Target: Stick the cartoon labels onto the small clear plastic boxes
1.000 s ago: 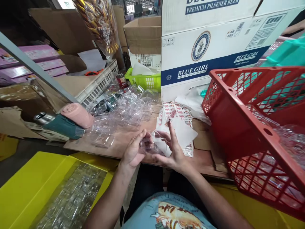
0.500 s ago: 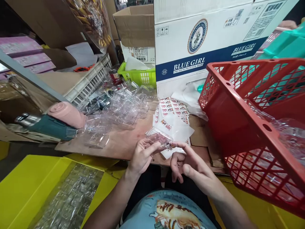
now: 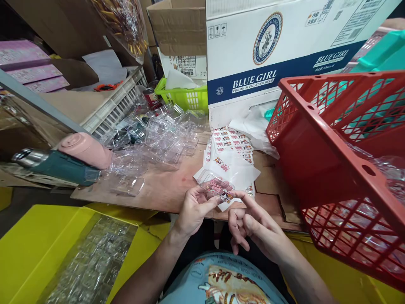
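Note:
My left hand point(image 3: 196, 209) pinches a small clear plastic case point(image 3: 207, 179) between thumb and fingers, above the table's front edge. A sticker point(image 3: 218, 187) with pink lettering and a cartoon figure lies on the case. With its index finger stretched out, my right hand point(image 3: 253, 219) touches the right end of the sticker; its other fingers are loosely bent and apart, holding nothing. Just beyond the hands lie printed sticker sheets point(image 3: 232, 141) and white backing paper point(image 3: 242, 169). To the left is a heap of clear plastic cases point(image 3: 164, 139).
A red crate point(image 3: 291, 122) holding clear plastic pieces stands at right, before a white beer carton point(image 3: 240, 55). A green basket point(image 3: 180, 95) sits behind the heap. Pink and teal bottles point(image 3: 85, 150) lie at left. Below, a yellow box point(image 3: 34, 245) contains clear pieces.
The case in my left hand has tipped so its sticker faces me more and its lettering shows. My right index finger stays at the sticker's edge. The view has shifted slightly.

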